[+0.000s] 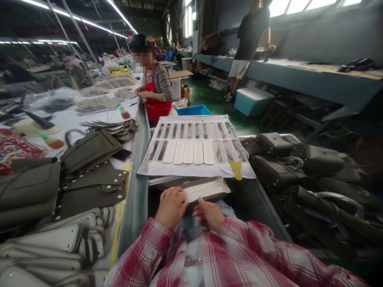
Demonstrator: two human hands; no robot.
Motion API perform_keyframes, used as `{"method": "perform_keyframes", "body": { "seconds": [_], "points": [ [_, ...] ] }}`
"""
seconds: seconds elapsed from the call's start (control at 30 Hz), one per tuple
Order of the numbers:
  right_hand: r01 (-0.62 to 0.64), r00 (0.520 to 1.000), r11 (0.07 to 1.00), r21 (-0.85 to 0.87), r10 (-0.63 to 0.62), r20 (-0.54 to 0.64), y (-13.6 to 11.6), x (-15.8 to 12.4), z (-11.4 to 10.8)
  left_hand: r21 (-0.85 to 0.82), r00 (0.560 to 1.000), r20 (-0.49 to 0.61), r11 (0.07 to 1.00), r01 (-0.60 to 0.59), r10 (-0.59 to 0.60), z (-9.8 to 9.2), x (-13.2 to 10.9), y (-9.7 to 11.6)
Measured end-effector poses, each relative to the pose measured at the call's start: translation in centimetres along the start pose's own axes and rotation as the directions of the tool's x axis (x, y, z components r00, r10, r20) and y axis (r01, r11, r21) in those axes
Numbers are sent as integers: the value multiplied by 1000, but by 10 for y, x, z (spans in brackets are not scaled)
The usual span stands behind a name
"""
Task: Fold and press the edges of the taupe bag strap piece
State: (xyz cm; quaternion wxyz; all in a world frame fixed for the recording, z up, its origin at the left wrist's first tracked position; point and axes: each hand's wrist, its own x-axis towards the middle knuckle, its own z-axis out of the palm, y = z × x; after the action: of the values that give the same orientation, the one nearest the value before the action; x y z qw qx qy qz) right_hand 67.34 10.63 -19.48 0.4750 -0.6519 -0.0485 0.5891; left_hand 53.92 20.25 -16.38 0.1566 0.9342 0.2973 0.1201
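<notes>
Left hand: fingers bent and closed over the left end of a pale-faced panel with a dark grey back. Right hand: half curled, gap narrow, one fingertip at the panel's lower edge; whether it pinches cannot be told. Panel: held slightly tilted, right end higher, just in front of the near edge of a white slatted rack. On the rack: five pale strips, side by side, toward the near edge; one yellow scraper-like piece at the near right corner. Table, to the left: a phone and a fanned stack of flat pieces by the right edge; two bottles with green nozzles, one near that edge, one farther in; rimmed panels piled at the near end. Right of the rack: dark grey bags, heaped, some with handles. Beyond: a person in a red apron, at the table's right edge.
</notes>
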Motion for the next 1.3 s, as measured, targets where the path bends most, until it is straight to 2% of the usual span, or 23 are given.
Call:
{"method": "perform_keyframes", "body": {
  "seconds": [0.1,0.3,0.4,0.5,0.7,0.97,1.17,1.23,1.3],
  "points": [
    [-25,1000,1000,13,25,10,1,-1,8,49,998,-70,999,8,-4,2,-1,7],
    [-27,999,1000,14,27,37,3,0,20,78,991,-130,997,24,-14,9,0,10],
    [-21,998,1000,4,21,64,5,0,27,43,984,-167,997,62,-54,10,-3,4],
    [-26,996,1000,-10,27,82,6,-1,34,-59,971,-213,993,99,-110,6,-11,-11],
    [-50,994,997,-64,56,94,6,2,49,-183,987,-124,980,80,-104,0,-25,-33],
    [-90,984,991,-96,103,145,-3,-10,71,-285,974,-128,947,146,-189,8,-27,-24],
    [-151,962,987,-62,162,221,2,-9,79,-361,929,-220,910,206,-297,14,-36,-23],
    [-177,945,982,-67,188,267,6,-4,80,-354,936,-189,910,216,-297,17,-40,-28],
    [-195,932,978,-79,210,296,6,-2,71,-352,944,-152,909,224,-292,19,-42,-30]
  ]
}}
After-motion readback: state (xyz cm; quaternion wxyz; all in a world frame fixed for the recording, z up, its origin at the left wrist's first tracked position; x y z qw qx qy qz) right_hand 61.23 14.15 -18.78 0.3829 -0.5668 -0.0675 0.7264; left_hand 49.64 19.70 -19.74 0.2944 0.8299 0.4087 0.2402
